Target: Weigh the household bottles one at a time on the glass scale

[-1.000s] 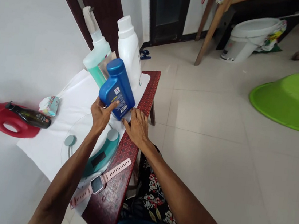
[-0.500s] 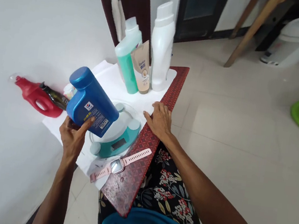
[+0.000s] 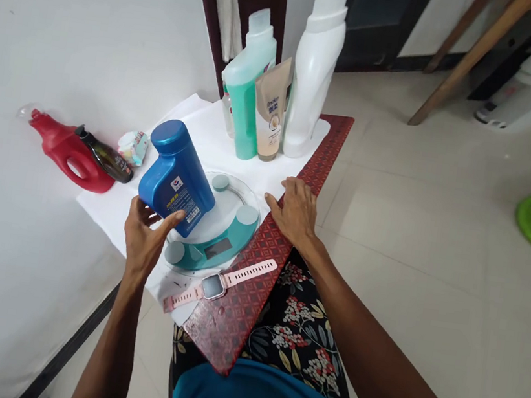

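My left hand (image 3: pixel 145 239) is around the lower part of a blue bottle (image 3: pixel 177 181), thumb in front and fingers partly hidden behind. The capped bottle leans a little in view, its base over the round glass kitchen scale (image 3: pixel 236 234) with teal trim; whether it bears fully on the glass I cannot tell. Flat on the table's right edge rests my right hand (image 3: pixel 297 213), fingers apart and holding nothing. A pink-strapped smartwatch (image 3: pixel 213 287) lies in front of the scale.
Behind the scale stand a green liquid bottle (image 3: pixel 249 92), a beige tube (image 3: pixel 270 115) and a tall white bottle (image 3: pixel 315 75). A red jug (image 3: pixel 66 150), a dark pump bottle (image 3: pixel 107 158) and a small packet (image 3: pixel 133 145) lie at left. White paper partly covers the red-patterned table (image 3: pixel 229 325).
My left hand has brought the blue bottle down onto or close to the scale, and its thumb sits lower on the bottle. My right hand stays at the table edge. The view has shifted slightly.
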Motion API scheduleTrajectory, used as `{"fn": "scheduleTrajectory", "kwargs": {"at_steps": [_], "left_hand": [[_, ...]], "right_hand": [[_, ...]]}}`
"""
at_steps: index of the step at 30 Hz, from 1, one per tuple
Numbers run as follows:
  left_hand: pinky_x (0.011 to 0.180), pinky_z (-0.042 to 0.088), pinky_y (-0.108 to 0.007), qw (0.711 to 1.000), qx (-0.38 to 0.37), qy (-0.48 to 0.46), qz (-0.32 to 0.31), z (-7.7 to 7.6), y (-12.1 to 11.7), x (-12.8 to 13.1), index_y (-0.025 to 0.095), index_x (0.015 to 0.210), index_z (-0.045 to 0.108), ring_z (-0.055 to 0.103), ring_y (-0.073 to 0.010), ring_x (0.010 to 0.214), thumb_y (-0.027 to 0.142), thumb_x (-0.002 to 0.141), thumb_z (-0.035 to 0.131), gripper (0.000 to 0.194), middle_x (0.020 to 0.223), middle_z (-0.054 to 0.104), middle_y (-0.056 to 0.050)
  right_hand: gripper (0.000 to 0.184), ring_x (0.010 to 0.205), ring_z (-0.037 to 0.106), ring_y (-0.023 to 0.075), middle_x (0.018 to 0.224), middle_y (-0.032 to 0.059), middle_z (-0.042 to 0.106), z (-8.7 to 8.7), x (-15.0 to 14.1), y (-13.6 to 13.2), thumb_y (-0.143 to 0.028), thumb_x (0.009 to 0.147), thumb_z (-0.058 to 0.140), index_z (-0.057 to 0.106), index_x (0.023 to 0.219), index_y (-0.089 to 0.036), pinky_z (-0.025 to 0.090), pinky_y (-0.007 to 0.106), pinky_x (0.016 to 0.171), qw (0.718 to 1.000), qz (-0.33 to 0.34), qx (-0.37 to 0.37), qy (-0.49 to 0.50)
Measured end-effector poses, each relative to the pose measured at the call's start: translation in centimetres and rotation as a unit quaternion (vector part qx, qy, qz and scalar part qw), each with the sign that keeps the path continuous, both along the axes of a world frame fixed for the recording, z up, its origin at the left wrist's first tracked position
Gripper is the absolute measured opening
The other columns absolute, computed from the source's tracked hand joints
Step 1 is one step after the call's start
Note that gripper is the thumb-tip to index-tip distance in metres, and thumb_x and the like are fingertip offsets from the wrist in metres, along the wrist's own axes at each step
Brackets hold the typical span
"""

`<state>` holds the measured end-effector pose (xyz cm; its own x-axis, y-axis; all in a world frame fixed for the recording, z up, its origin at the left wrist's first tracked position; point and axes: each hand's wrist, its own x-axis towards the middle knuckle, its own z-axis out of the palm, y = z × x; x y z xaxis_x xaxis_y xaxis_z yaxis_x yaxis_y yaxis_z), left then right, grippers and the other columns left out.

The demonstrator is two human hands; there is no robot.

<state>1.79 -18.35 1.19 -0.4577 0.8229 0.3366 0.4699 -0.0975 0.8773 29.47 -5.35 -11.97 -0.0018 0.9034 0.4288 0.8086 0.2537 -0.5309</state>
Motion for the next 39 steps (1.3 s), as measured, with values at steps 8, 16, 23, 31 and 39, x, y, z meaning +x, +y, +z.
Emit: {"fn": "scheduleTrajectory", "kwargs": {"at_steps": [8, 16, 23, 31, 39], "left_hand": [[0.101, 0.06, -0.049, 0.997, 0.017, -0.008, 0.078, -2.3, -3.7, -1.4, 0.023, 0.132, 0.065, 0.075, -0.0315, 0.117, 0.064, 0.082, 0.086, 0.069, 0.132, 0.073, -0.015], [0.091, 0.064, -0.039, 0.997, 0.032, -0.055, 0.033, -1.8, 0.9, 2.5, 0.023, 0.118, 0.067, 0.076, -0.0251, 0.101, 0.049, 0.074, 0.095, 0.059, 0.113, 0.077, -0.008], [0.085, 0.061, -0.035, 0.984, 0.124, -0.101, 0.08, -1.4, 2.1, 1.0, 0.021, 0.109, 0.069, 0.071, -0.0203, 0.089, 0.043, 0.075, 0.091, 0.046, 0.1, 0.075, -0.003], [0.09, 0.06, -0.036, 0.961, 0.177, 0.009, 0.213, 0.0, 4.5, -11.5, 0.021, 0.104, 0.057, 0.067, -0.0205, 0.094, 0.045, 0.069, 0.084, 0.05, 0.1, 0.065, -0.002], [0.082, 0.058, -0.033, 0.954, 0.12, 0.005, 0.274, -4.1, 8.9, -18.5, 0.024, 0.094, 0.044, 0.055, -0.0158, 0.08, 0.037, 0.066, 0.077, 0.045, 0.087, 0.052, 0.003]], "right_hand": [[0.048, 0.129, 0.057, 0.0439, 0.145, 0.0263, 0.063, -0.4, 0.2, 0.0, -0.046, 0.106, 0.048, 0.062, 0.138, -0.012, 0.046, 0.061, 0.109, 1.0, 0.007, 0.002, 0.015], [0.048, 0.127, 0.058, 0.0424, 0.141, 0.0239, 0.063, -1.2, 0.6, 0.1, -0.053, 0.105, 0.05, 0.061, 0.135, -0.017, 0.048, 0.059, 0.106, 1.0, 0.005, 0.021, 0.007], [0.049, 0.121, 0.06, 0.0419, 0.137, 0.0246, 0.065, -1.2, 0.7, 0.2, -0.054, 0.103, 0.05, 0.063, 0.131, -0.015, 0.049, 0.059, 0.102, 1.0, 0.0, 0.028, -0.009], [0.049, 0.124, 0.06, 0.0426, 0.14, 0.025, 0.065, -0.8, 0.6, 0.2, -0.052, 0.102, 0.054, 0.062, 0.132, -0.015, 0.049, 0.058, 0.103, 1.0, -0.003, 0.0, -0.03], [0.048, 0.125, 0.059, 0.0424, 0.14, 0.0243, 0.065, -1.3, 0.4, 0.4, -0.051, 0.103, 0.053, 0.064, 0.132, -0.014, 0.049, 0.059, 0.104, 1.0, -0.008, 0.019, -0.016]]}}
